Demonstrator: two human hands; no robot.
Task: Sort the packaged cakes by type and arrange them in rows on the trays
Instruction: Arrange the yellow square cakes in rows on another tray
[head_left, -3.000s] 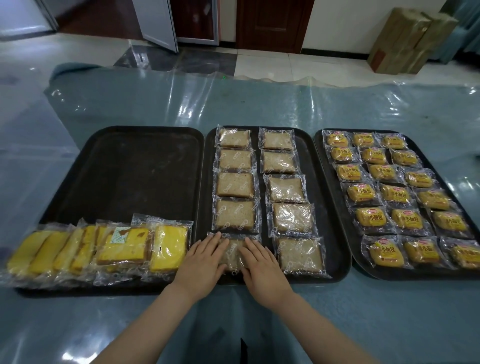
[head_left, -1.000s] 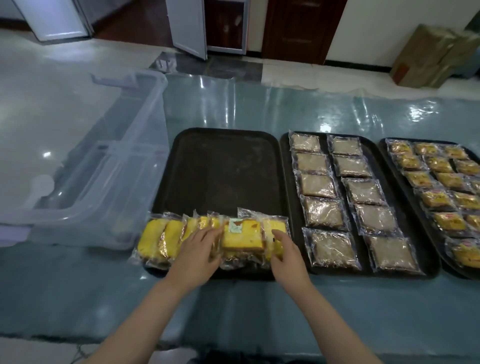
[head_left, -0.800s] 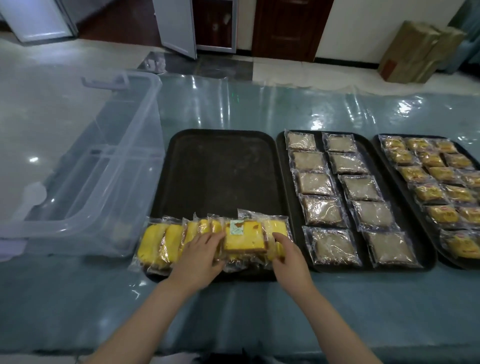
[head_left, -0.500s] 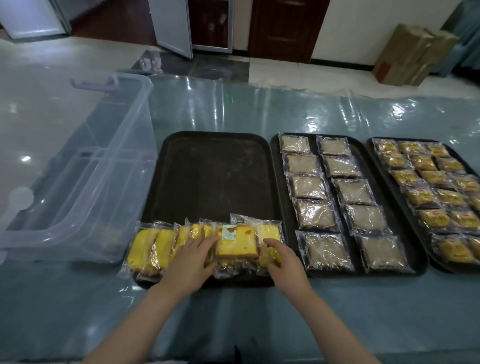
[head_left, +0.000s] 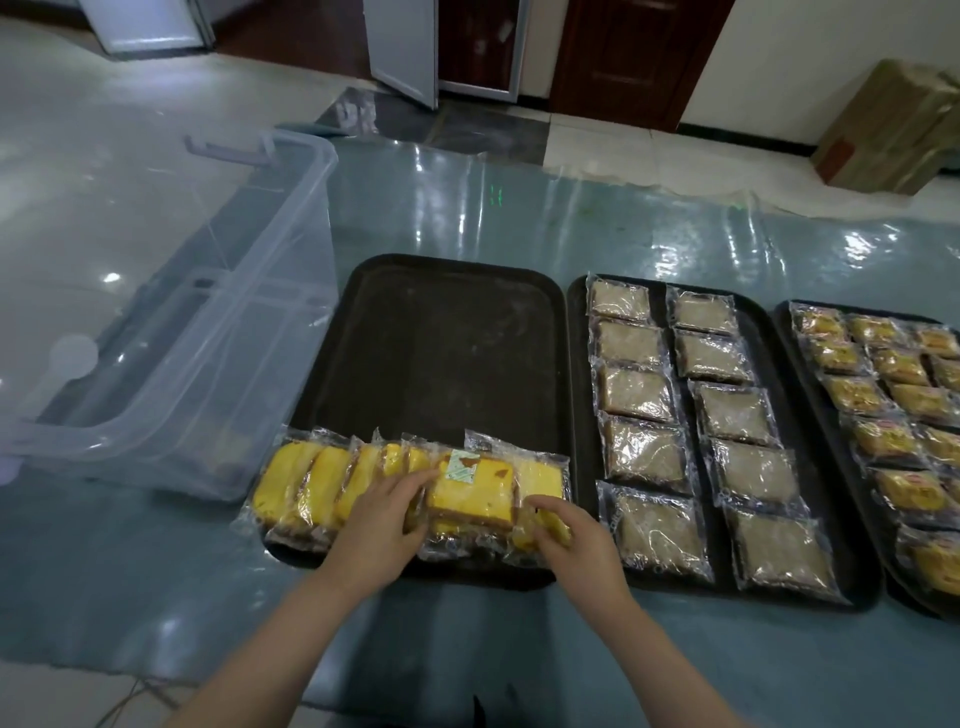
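A row of yellow cake slices in clear wrappers lies along the near edge of the left black tray. One labelled yellow pack sits on top of the row. My left hand lays its fingers against that pack's left edge. My right hand curls its fingers over the rightmost yellow pack. The middle tray holds two columns of brown square cakes. The right tray holds small orange-labelled cakes in rows.
A clear plastic bin stands on the table left of the trays, touching the yellow row's far-left corner. Glossy plastic sheeting covers the table. Cardboard boxes sit on the floor at the far right.
Three seconds ago both hands rested on a brown cake on the middle tray; they moved left to the yellow row. Over the last second they have stayed there.
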